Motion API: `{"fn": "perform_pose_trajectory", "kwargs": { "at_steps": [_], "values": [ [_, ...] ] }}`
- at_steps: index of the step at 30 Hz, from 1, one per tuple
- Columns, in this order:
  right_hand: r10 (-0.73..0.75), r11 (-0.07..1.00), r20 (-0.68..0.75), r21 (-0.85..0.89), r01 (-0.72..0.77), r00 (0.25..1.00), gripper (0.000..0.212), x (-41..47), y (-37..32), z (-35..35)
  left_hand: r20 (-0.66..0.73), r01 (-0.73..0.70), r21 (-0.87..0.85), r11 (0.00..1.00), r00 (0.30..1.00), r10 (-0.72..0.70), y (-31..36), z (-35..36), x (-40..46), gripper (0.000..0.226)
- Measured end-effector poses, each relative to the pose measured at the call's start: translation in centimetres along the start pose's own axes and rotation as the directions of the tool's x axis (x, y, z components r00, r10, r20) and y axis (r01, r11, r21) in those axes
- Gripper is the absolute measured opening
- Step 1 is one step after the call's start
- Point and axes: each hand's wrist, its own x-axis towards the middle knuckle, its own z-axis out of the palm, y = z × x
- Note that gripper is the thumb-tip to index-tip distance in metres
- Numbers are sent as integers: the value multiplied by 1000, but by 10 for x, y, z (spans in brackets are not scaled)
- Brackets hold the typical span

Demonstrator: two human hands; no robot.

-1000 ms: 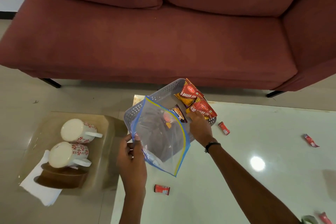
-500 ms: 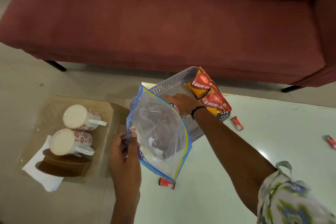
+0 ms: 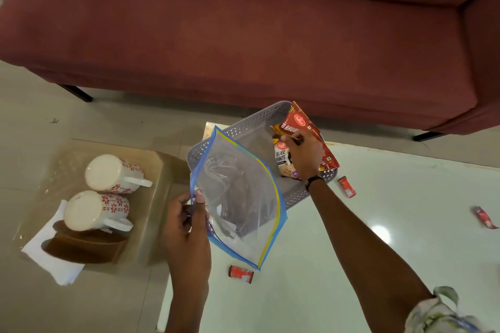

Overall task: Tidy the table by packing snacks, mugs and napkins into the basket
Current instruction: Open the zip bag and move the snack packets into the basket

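Note:
A grey perforated basket (image 3: 238,128) stands at the white table's far left corner. My left hand (image 3: 186,220) pinches the edge of a clear zip bag (image 3: 243,197) with a blue and yellow seal and holds it up in front of the basket. My right hand (image 3: 303,153) reaches into the basket and grips snack packets there: a red bhujia packet (image 3: 297,120) and a salted peanuts packet (image 3: 282,158). Two white mugs with red flowers (image 3: 113,173) (image 3: 94,209) lie on their sides on a low side table, beside white napkins (image 3: 51,259).
Small red sachets lie on the white table (image 3: 378,265): one sachet (image 3: 241,274) under the bag, one sachet (image 3: 346,186) right of the basket, another sachet (image 3: 485,217) far right. A brown holder (image 3: 86,247) rests by the mugs. A maroon sofa (image 3: 243,30) fills the background.
My right hand moved from the basket's left side to the right side and closed on the snack packets. The peanuts packet has come into view. My left hand keeps holding the bag.

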Motion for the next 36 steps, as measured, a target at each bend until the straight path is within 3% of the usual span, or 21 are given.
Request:
{"fn": "perform_pose_trajectory", "kwargs": {
  "at_steps": [2,6,13,20,23,25,28,31,33,36],
  "values": [
    [108,986,-90,133,-95,990,28,-2,8,-6,4,3,-5,1000,1000,-3,1,2,-2,30],
    [232,944,-69,258,-207,970,25,-7,30,-5,3,-9,1,1000,1000,9,3,5,-4,37],
    [187,977,-39,112,-181,982,24,-13,34,-6,-8,-9,-8,1000,1000,9,5,9,-8,29],
    [193,978,-17,87,-191,981,41,-33,23,-29,5,2,-46,999,1000,-2,17,17,-15,25],
    [69,970,215,215,-116,974,55,-87,21,-61,19,52,-126,991,999,-50,30,24,-22,24],
    [-63,961,402,271,-53,913,83,-140,19,-86,62,90,-177,980,995,-80,40,28,-30,25],
    [-187,961,443,269,68,877,114,-198,0,-110,143,81,-234,969,989,-48,61,36,-47,19],
    [-75,949,288,315,-20,955,105,-219,-14,-120,257,85,-233,969,966,-23,76,44,-73,7],
    [64,899,255,405,-167,965,75,-219,-15,-128,364,121,-240,963,931,-26,81,50,-93,9],
    [82,883,-18,464,-64,996,35,-212,4,-155,457,198,-298,934,888,-42,82,61,-119,6]
  ]
}}
